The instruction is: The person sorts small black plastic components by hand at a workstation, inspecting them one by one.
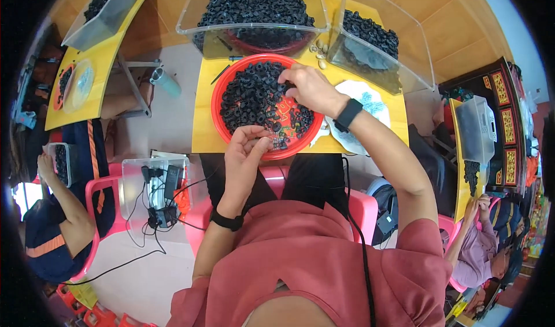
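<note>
A red round tray [216, 110] on the yellow table in front of me holds a heap of small black parts [248, 93], thinner toward its near right, where the printed bottom shows. My right hand [312, 89] reaches over the tray's far right side, its fingers bent down at the heap; what they grip is too small to make out. At the near rim my left hand [245, 156] has thumb and forefinger pinched together, and anything between them is hidden. Right of the tray lies a white sheet or dish [378, 119] with small teal pieces [373, 103] on it.
Behind the tray stand a clear bin [179, 29] full of black parts and a second clear bin [413, 75]. Small shell-like bits [321, 64] lie between them. Co-workers sit left and right. A clear box with cables [165, 197] stands at my left; a black cord hangs down my front.
</note>
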`<state>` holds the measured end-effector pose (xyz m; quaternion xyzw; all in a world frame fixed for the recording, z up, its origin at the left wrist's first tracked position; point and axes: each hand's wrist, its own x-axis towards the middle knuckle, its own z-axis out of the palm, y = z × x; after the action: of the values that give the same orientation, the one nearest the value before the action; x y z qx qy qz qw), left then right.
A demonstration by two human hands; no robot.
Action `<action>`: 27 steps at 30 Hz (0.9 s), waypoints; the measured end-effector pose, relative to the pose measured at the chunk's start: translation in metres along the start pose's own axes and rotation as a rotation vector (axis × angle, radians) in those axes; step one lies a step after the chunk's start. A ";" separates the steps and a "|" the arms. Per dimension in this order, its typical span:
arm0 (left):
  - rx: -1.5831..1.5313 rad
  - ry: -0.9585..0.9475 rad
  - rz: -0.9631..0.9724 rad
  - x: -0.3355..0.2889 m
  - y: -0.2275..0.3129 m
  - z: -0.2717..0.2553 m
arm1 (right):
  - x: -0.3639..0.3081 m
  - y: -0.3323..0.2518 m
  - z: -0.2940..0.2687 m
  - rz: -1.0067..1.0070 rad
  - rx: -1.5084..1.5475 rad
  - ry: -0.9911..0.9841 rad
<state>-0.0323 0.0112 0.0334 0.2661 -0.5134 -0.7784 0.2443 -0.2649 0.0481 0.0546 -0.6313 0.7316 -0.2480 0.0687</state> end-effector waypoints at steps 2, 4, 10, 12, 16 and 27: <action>0.009 0.005 -0.001 0.000 -0.002 0.000 | 0.002 0.002 0.005 0.039 -0.102 -0.088; -0.012 0.012 -0.008 0.000 -0.003 0.001 | 0.005 0.009 0.007 0.038 -0.096 -0.087; 0.014 0.005 -0.005 0.002 0.003 -0.002 | -0.005 -0.006 -0.007 0.085 -0.005 -0.074; -0.005 0.027 0.015 0.004 0.009 0.003 | -0.012 -0.029 -0.019 0.127 0.188 -0.179; -0.045 0.054 0.072 0.008 0.015 0.020 | -0.021 -0.057 -0.028 0.228 0.510 -0.450; -0.214 0.120 -0.061 0.009 0.003 -0.004 | -0.048 -0.044 -0.003 0.151 0.069 -0.222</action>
<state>-0.0356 0.0011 0.0334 0.3002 -0.4038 -0.8183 0.2779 -0.2177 0.0912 0.0669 -0.5951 0.7561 -0.1958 0.1892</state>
